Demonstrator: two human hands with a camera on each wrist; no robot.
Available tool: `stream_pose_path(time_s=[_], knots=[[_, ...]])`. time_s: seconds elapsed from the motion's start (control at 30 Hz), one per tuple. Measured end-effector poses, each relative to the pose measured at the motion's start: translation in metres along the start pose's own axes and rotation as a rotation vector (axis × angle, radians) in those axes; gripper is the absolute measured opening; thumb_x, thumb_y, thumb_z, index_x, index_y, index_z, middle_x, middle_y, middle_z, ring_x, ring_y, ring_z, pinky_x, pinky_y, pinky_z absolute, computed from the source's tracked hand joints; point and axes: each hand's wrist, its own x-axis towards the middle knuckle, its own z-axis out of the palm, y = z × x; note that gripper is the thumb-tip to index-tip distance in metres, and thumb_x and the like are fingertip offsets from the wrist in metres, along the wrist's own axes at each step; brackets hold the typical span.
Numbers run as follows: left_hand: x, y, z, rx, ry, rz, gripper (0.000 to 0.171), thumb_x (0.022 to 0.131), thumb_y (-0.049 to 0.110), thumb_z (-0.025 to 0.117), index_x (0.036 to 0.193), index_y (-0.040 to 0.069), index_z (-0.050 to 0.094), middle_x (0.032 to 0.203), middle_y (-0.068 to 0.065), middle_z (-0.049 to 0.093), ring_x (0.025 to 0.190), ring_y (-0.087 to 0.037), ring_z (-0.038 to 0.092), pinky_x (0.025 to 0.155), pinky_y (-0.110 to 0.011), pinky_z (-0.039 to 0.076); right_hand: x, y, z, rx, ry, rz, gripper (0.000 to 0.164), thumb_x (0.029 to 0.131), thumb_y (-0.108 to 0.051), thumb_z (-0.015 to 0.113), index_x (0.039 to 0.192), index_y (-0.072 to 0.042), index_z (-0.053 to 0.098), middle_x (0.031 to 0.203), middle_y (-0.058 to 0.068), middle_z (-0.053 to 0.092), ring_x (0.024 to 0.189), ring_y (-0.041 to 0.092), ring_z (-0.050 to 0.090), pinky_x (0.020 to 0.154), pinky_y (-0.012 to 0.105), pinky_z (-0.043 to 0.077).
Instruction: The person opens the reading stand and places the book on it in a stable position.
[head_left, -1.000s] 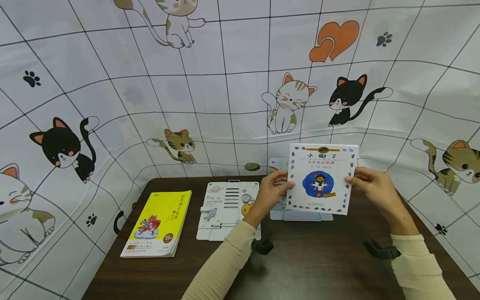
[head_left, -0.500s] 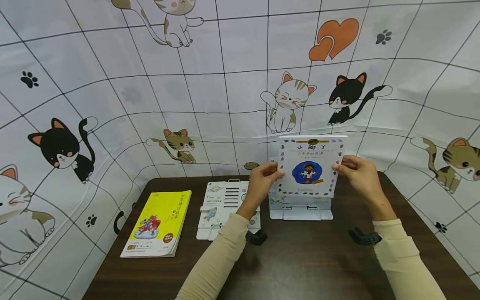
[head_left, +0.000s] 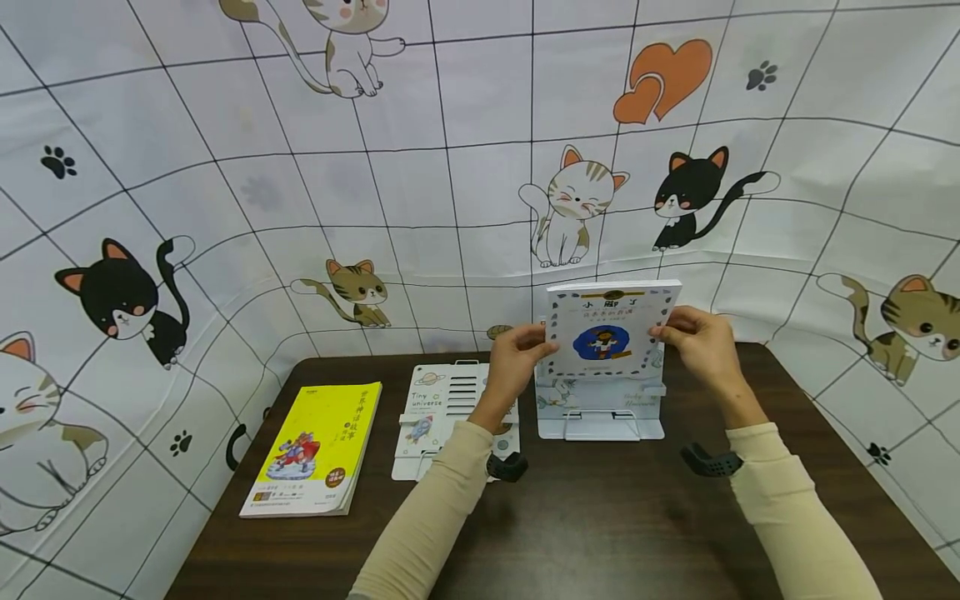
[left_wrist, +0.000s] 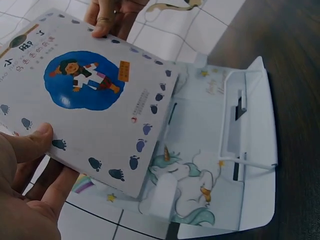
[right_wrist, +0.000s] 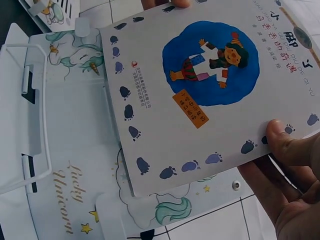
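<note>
A white picture book (head_left: 611,333) with a blue round picture and footprint border is held up between both hands. My left hand (head_left: 513,367) pinches its left edge, thumb on the cover and fingers behind. On the opposite edge my right hand (head_left: 705,350) grips it the same way. Behind and below the book stands a white unicorn book stand (head_left: 600,408) with a wire holder along its lower front. In the left wrist view the book's bottom edge (left_wrist: 156,150) hangs over the stand's back plate (left_wrist: 195,115), above the wire holder (left_wrist: 225,120). Whether they touch, I cannot tell.
Left of the unicorn stand is a second book stand (head_left: 427,417) printed "Tiny universe", partly behind the left forearm. A thick yellow book (head_left: 315,442) lies at the left of the dark wooden table (head_left: 585,533). A cat-printed curtain (head_left: 480,183) hangs behind the table.
Both hands have carried the white picture book left and away from me, over the unicorn stand. Its top now leans back more, and more of the stand shows below it.
</note>
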Motion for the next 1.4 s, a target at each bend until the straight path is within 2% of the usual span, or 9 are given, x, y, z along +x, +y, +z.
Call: stream_pose_path(time_s=[0.13,0.37,0.5,0.63,0.8,1.07,1.3,1.4], knots=[[-0.001,-0.005,0.001,-0.012,0.002,-0.028,0.033,0.094,0.015,0.083,0.125,0.009,0.077,0.115,-0.012,0.079,0.110,-0.026,0.075,0.097,-0.039,0.061,0.000,0.003,0.003,0.001,-0.006,-0.015,0.025,0.100,-0.014,0.076,0.117,0.005,0.075,0.115,0.028,0.076,0.082,-0.017,0.063,0.075,0.008,0.048],[-0.004,-0.011,0.004,-0.013,0.007,-0.050,0.038,0.094,0.015,0.083,0.130,0.007,0.075,0.119,-0.013,0.079,0.112,-0.027,0.074,0.098,-0.040,0.061,0.002,0.010,0.006,0.020,-0.017,-0.002,0.028,0.100,-0.013,0.076,0.119,0.008,0.075,0.116,0.029,0.075,0.080,-0.017,0.063,0.073,0.007,0.049],[-0.006,-0.016,0.007,0.014,0.004,-0.028,0.033,0.095,0.015,0.082,0.126,0.008,0.077,0.115,-0.012,0.080,0.108,-0.027,0.076,0.094,-0.040,0.062,0.001,0.015,0.008,0.014,-0.032,0.014,0.031,0.099,-0.015,0.078,0.119,0.008,0.074,0.116,0.029,0.076,0.078,-0.015,0.063,0.070,0.010,0.052],[-0.008,-0.021,0.011,0.064,0.018,0.003,0.025,0.094,0.015,0.082,0.118,0.010,0.080,0.110,-0.009,0.082,0.101,-0.023,0.078,0.085,-0.033,0.061,-0.001,0.022,0.009,-0.007,-0.042,0.042,0.032,0.099,-0.016,0.078,0.120,0.008,0.074,0.116,0.029,0.076,0.077,-0.013,0.062,0.069,0.011,0.052],[-0.010,-0.025,0.017,0.173,0.084,0.020,0.022,0.092,0.013,0.084,0.113,0.008,0.082,0.107,-0.007,0.080,0.093,-0.016,0.074,0.077,-0.023,0.057,-0.005,0.032,0.015,-0.081,-0.029,0.083,0.034,0.098,-0.019,0.080,0.122,0.004,0.075,0.114,0.027,0.077,0.081,-0.001,0.063,0.069,0.013,0.051],[-0.014,-0.028,0.025,0.304,0.144,0.045,0.023,0.092,0.006,0.083,0.114,0.004,0.081,0.099,-0.010,0.077,0.085,-0.015,0.068,0.069,-0.019,0.051,-0.015,0.042,0.028,-0.196,0.036,0.078,0.030,0.098,-0.021,0.080,0.117,0.002,0.078,0.105,0.024,0.079,0.086,0.026,0.071,0.065,0.021,0.049],[-0.017,-0.030,0.028,0.294,0.164,-0.010,0.028,0.090,0.004,0.084,0.117,0.007,0.077,0.096,-0.007,0.078,0.085,-0.014,0.071,0.070,-0.021,0.055,-0.021,0.044,0.040,-0.175,0.120,0.120,0.031,0.095,-0.018,0.083,0.118,0.003,0.078,0.106,0.024,0.080,0.091,0.033,0.074,0.061,0.014,0.045],[-0.019,-0.031,0.030,0.289,0.173,-0.006,0.028,0.091,0.003,0.083,0.117,0.007,0.076,0.097,-0.006,0.077,0.086,-0.014,0.071,0.072,-0.022,0.057,-0.024,0.043,0.043,-0.157,0.147,0.150,0.031,0.095,-0.017,0.083,0.119,0.003,0.077,0.108,0.024,0.079,0.095,0.035,0.075,0.062,0.011,0.044]])
